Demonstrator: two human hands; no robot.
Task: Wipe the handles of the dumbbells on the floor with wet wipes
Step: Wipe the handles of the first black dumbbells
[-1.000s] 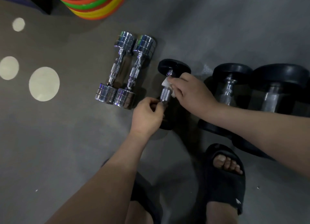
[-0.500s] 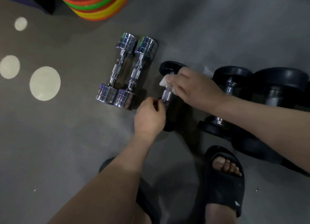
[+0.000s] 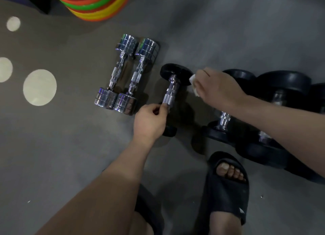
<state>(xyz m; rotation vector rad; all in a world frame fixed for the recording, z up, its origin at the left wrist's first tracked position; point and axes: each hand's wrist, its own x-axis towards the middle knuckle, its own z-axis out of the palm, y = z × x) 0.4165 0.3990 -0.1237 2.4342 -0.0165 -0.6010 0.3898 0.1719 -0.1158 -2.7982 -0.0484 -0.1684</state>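
Now right hand (image 3: 217, 88) with wipe (image 3: 193, 83) has left the handle (image 3: 170, 94).

dim | glints on chrome dumbbells (image 3: 125, 74) | soft blur, wide-angle edges

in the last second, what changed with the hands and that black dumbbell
The right hand, still gripping the wet wipe, came off the handle of the small black dumbbell and moved right. It is now beside the far weight head, leaving the handle bare. The left hand still pinches the handle's near end. The two chrome dumbbells and the larger black dumbbells have not moved.
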